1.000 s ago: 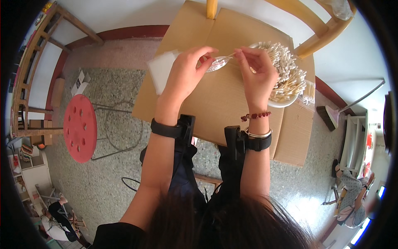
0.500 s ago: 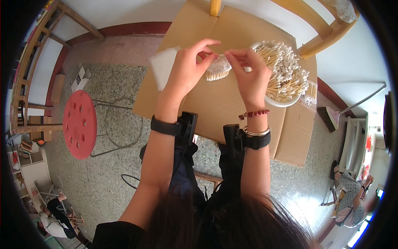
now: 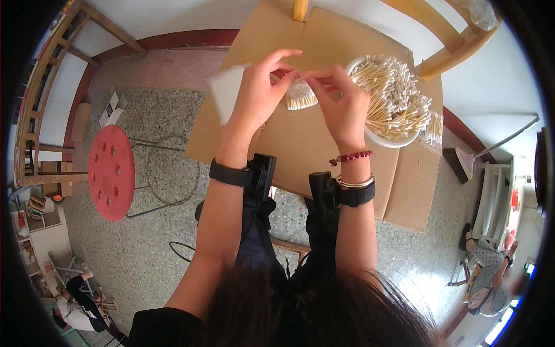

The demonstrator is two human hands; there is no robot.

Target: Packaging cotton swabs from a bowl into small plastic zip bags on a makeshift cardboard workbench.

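A small clear plastic bag of cotton swabs (image 3: 302,97) hangs upright over the cardboard, its swabs bunched at the bottom. At its top edge, my left hand (image 3: 265,87) pinches the bag between thumb and index finger. My right hand (image 3: 342,103) pinches the same edge, so the fingertips of both hands nearly meet. Right of my right hand stands a white round bowl (image 3: 388,143) heaped with loose cotton swabs (image 3: 393,98). Beyond its right rim lies another clear bag of swabs (image 3: 433,128). A stack of flat clear bags (image 3: 227,92) lies left of my left hand, partly covered by it.
Flattened cardboard (image 3: 289,156) covers the work surface. A wooden chair (image 3: 445,49) stands against its far right edge. To the left is a red round stool (image 3: 111,173); a broom (image 3: 458,165) leans at right. Two people sit farther off, one on each side.
My right hand has moved left along the bag's top edge, closing the gap to my left hand. The left hand has barely shifted.
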